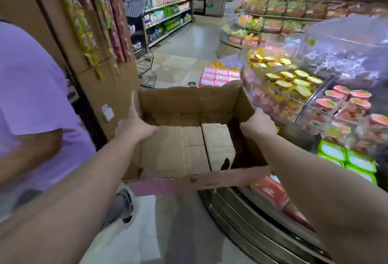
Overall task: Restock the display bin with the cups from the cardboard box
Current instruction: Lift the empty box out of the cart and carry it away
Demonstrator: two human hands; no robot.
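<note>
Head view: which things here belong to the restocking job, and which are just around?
Job:
cardboard box, gripped by left hand and right hand
display bin with yellow-lidded cups

Just around:
person in purple shirt
hanging snack strips
green packs

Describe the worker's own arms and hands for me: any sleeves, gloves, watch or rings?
Both forearms are bare right up to the bottom edge of the picture, so no sleeves show. The left hand and the right hand wear no gloves. No watch, wristband or bracelet is visible on either wrist. Most fingers are hidden behind the cardboard box, so I cannot rule out rings.
</note>
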